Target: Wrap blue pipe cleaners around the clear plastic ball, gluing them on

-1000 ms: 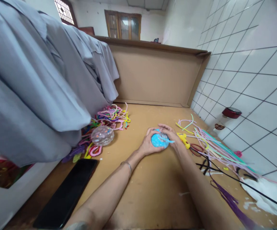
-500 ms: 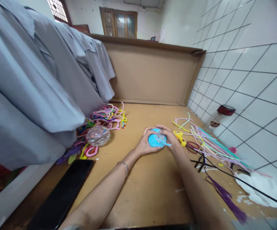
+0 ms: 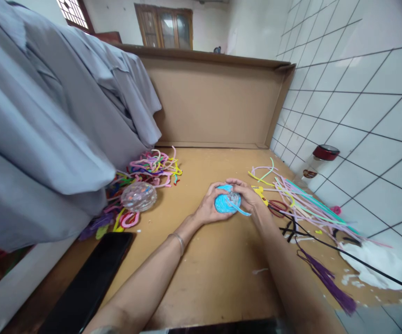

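A round object wrapped in blue fuzzy strands (image 3: 223, 202) is held between both hands above the middle of the table. My left hand (image 3: 208, 205) curls round its left side, a silver bangle on the wrist. On its right side, my right hand (image 3: 249, 195) presses with bent fingers near the top. A clear, shiny patch shows on the object's upper right, and a loose blue end sticks out toward the right wrist. Just right of my right hand lies a yellow glue gun (image 3: 259, 195), partly hidden.
Tangled colourful pipe cleaners (image 3: 154, 167), a clear round container (image 3: 139, 196) and a black phone (image 3: 89, 283) lie left. On the right are straight pipe cleaners (image 3: 312, 204), a red-lidded jar (image 3: 325, 152), a purple tassel (image 3: 333, 287), black cable and white material (image 3: 375, 262). Cardboard (image 3: 211, 102) stands behind.
The view has shifted slightly. Both hands still hold the blue object, and its loose end now reaches a little further right and lower.
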`<action>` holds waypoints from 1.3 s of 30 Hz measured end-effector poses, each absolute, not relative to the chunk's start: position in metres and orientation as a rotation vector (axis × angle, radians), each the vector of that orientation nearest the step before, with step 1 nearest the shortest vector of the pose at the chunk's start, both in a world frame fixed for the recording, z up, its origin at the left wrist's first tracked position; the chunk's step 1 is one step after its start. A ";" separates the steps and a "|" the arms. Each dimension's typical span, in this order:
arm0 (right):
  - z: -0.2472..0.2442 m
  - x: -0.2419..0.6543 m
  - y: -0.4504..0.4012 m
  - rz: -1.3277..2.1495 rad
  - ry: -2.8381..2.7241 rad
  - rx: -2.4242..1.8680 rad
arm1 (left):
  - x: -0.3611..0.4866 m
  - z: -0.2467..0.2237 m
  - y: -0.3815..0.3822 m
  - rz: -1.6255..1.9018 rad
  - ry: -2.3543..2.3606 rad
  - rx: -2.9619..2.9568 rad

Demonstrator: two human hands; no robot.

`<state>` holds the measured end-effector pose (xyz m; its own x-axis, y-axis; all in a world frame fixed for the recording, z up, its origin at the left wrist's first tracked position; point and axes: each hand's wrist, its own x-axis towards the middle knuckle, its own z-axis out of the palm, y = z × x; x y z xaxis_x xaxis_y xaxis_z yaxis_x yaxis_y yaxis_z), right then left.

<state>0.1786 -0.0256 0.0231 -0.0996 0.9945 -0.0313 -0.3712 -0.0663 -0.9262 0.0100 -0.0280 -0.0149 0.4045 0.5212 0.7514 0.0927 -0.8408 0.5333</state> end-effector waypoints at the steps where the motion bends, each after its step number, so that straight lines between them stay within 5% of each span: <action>1: 0.024 0.178 -0.026 1.448 -0.969 -0.919 | 0.010 -0.015 -0.028 1.423 0.509 2.265; 39: 0.032 0.182 -0.029 1.419 -1.060 -0.966 | 0.010 -0.017 -0.027 1.363 0.493 2.268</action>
